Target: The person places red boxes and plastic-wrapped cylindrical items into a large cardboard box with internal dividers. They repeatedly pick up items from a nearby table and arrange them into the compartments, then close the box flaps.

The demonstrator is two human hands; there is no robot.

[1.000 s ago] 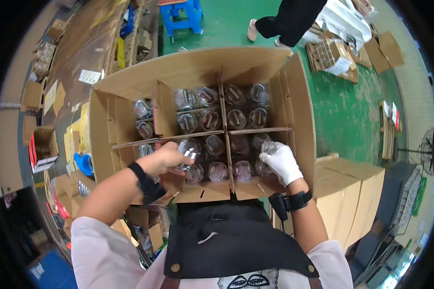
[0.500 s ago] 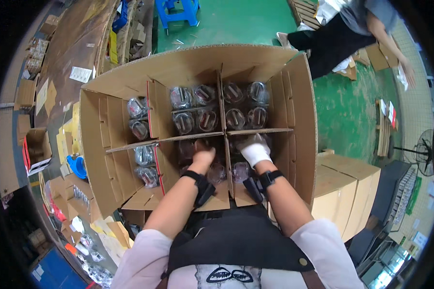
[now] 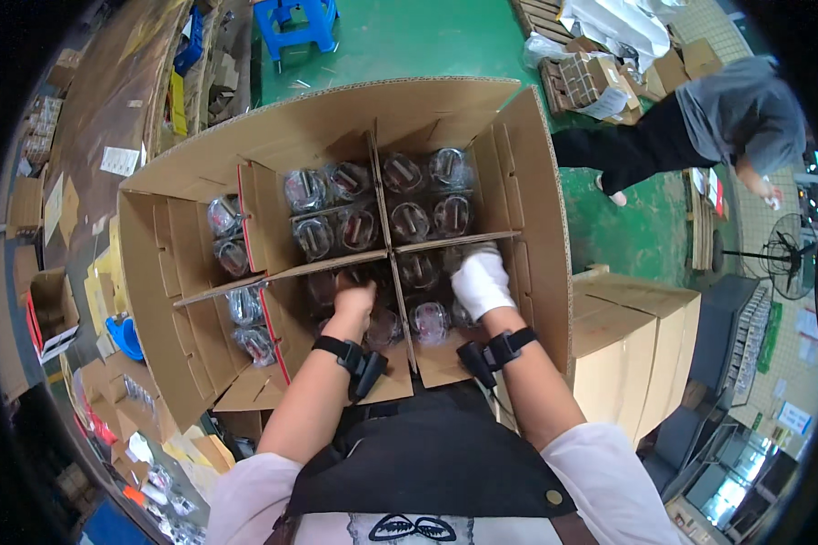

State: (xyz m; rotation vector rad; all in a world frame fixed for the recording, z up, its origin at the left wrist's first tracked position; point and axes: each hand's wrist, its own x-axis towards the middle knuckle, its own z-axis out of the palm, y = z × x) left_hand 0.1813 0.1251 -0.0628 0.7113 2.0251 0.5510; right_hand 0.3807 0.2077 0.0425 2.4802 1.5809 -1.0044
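In front of me stands a large open cardboard box (image 3: 445, 98), split by cardboard dividers (image 3: 445, 242) into compartments. Round objects (image 3: 359, 225) in clear plastic wrap stand in groups inside; their exact kind does not show. My bare left hand (image 3: 354, 298) reaches into the near middle compartment, next to a wrapped round object (image 3: 384, 327). Shadow and its own back hide its fingertips. In the near right compartment, my right hand (image 3: 482, 280) in a white glove points down beside other wrapped objects (image 3: 429, 322). Its fingers are mostly out of sight. Both wrists carry black strapped devices.
Closed cartons (image 3: 618, 336) stack up right of the box. A person (image 3: 709, 118) walks at the far right, near a standing fan (image 3: 786, 257). Beyond the box is a blue stool (image 3: 295, 25). A cluttered bench (image 3: 100, 109) runs along the left.
The view has shifted, so the box sits farther left. My right hand has moved toward the right side of its compartment, uncovering a wrapped object. The person has walked farther right.
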